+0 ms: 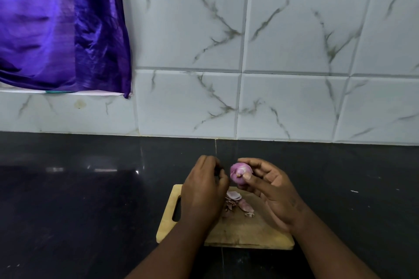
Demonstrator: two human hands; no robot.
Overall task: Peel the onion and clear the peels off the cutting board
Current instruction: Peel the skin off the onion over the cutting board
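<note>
A small purple onion (pixel 237 172) is held above the far edge of the wooden cutting board (pixel 240 226) by my right hand (pixel 269 188), thumb and fingers pinched around it. My left hand (pixel 203 190) hovers just left of the onion, fingers curled; something dark shows at its fingertips, and I cannot tell what it is. Several pale purple peels (pixel 238 203) lie in a loose pile on the board between my two hands.
The board rests on a black stone counter (pixel 90 199) with its handle slot (pixel 176 209) at the left. A white marble-tiled wall (pixel 272 75) rises behind. A purple curtain (pixel 61 25) hangs at the upper left.
</note>
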